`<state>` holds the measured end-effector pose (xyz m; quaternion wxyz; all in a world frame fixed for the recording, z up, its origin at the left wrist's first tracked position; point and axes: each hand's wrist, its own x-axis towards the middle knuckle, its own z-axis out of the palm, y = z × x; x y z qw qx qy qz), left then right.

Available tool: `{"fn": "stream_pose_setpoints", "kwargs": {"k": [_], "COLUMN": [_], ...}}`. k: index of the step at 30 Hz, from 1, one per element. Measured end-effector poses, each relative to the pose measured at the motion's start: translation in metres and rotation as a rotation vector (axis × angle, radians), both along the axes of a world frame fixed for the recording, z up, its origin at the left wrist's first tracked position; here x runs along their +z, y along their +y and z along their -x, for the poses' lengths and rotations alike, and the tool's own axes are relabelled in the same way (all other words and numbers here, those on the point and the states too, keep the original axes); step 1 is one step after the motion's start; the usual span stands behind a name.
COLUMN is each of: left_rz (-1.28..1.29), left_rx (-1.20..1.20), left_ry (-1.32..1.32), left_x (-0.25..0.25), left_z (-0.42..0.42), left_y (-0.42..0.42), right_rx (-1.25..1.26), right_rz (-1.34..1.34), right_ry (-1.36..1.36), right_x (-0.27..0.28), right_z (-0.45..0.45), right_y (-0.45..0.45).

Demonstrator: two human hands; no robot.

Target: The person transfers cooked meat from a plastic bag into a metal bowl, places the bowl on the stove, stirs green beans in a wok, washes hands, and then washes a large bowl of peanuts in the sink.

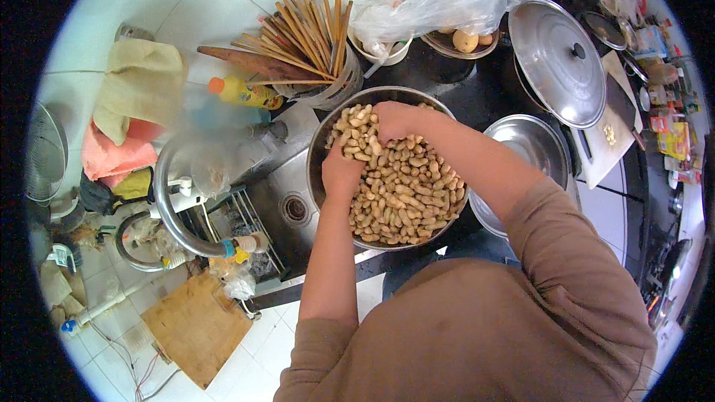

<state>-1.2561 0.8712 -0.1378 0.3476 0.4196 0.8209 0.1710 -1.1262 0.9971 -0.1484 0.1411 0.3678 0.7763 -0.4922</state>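
A wide metal basin point(452, 230) full of unshelled peanuts point(405, 195) stands in front of me, partly over the sink edge. My left hand point(341, 173) is at the basin's left side, its fingers sunk among the peanuts. At the far side my right hand point(399, 121) reaches into the same heap, its fingertips hidden too. Between the two hands peanuts are piled up. Whether either hand is closed on any does not show.
Left lie the sink drain point(294, 208) and a curved metal faucet point(162, 201). A chopstick holder point(335, 86) stands behind the basin. To the right are an empty steel bowl point(522, 139), a large pot lid point(553, 61) and a cutting board point(603, 159) with chopped pieces.
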Motion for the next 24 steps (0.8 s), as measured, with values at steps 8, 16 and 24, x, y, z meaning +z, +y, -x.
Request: {"fn": "stream_pose_setpoints", "kwargs": {"k": [8,16,24], "left_rz": [-0.207,0.117,0.123], "left_rx": [-0.098,-0.011,-0.081], "left_ry": [0.046,0.199,0.328], "left_x": [0.010,-0.025,-0.023], "left_z": [0.024,-0.002,0.002], "left_y": [-0.036,-0.008,0.002], "right_rx": [0.070,-0.032,-0.020], "right_rz": [-0.297,-0.407,-0.299], "right_ry": [0.108,-0.094,-0.123], "right_x": [0.034,-0.015,0.000], "right_z": [-0.022,0.005,0.008], "right_y": [-0.006,-0.021,-0.017]}}
